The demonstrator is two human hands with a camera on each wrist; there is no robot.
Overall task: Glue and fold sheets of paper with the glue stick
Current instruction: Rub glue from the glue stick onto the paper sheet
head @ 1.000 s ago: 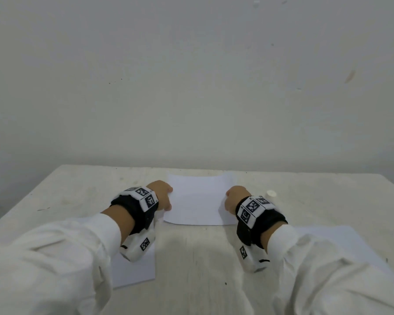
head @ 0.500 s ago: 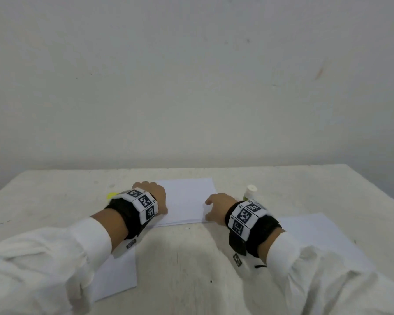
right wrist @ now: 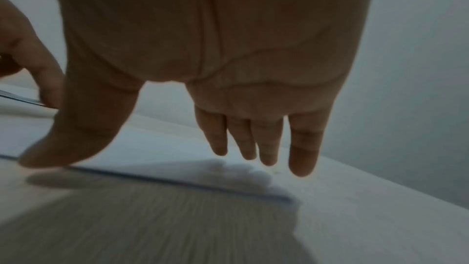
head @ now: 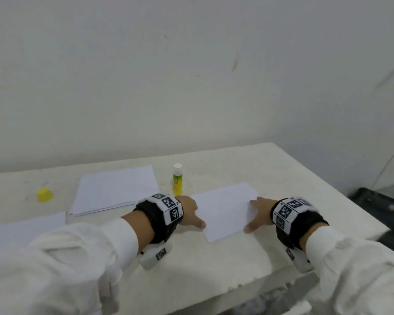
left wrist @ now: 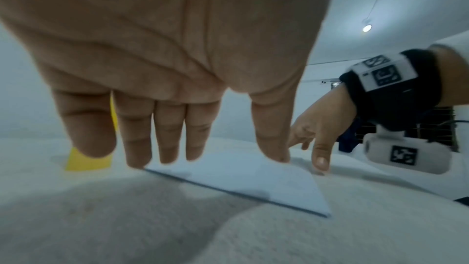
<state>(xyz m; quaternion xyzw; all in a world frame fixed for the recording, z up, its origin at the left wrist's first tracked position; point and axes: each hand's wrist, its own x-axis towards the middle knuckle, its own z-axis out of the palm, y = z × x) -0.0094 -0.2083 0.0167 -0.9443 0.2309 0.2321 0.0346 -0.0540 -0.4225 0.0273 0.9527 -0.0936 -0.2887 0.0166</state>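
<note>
The pale tabletop [head: 214, 264] fills the scene, backed by a plain off-white wall [head: 191, 76], with a dark object [head: 378, 208] low off its right end. On the far left part lies a stack of white paper [head: 114, 189], and a loose white sheet [head: 21, 226] sits nearer the left edge. The folded sheet of paper [head: 223, 212] lies flat toward the right end, the biggest thing between the two hands. The glue stick [head: 177, 179] stands upright and uncapped just behind the left wrist, between the stack and the folded sheet, close to the left hand's path. Its yellow cap [head: 44, 195] sits alone far left, well apart from it.

The left hand [head: 189, 212] has fingers straight and spread, thumb tip on the sheet's left edge, gripping nothing. The right hand [head: 257, 214] is the same: fingers extended and apart, thumb down at the near right edge, fingertips over the paper; the right wrist view is too blurred to show contact.

Against half a second ago, both hands and the folded sheet have slid to the right end of the tabletop; the glue stick, then just beside the right wrist, now stands beside the left, and the stack lies uncovered.
</note>
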